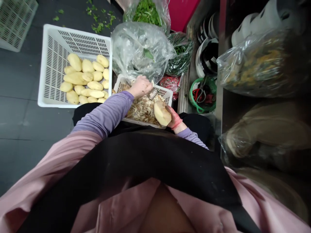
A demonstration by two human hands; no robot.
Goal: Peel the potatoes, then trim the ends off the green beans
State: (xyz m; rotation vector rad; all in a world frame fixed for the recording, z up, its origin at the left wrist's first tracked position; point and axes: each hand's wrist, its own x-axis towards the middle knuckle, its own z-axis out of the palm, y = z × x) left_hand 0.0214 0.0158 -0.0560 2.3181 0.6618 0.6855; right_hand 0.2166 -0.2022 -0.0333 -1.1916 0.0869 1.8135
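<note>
The left hand (141, 86) is positioned above the small white basket (169, 94), its fingers curled; whether it grips anything cannot be determined (the area beneath the fingers is partly hidden). The right hand (173, 118) grips a large potato (161, 113) by its right side. This potato is located over the near right corner of the same basket and shows a pale surface with brownish patches. Peelings (143, 111) fill the basket below both hands. To the left, a large white basket (85, 34) with slotted walls contains pale potatoes (95, 85). Beyond the small basket stands a clear plastic bag (141, 42); a bag of red items (170, 83) lies just beside its right edge. Further right, a green basket (191, 97) contains scissors (201, 95).
</note>
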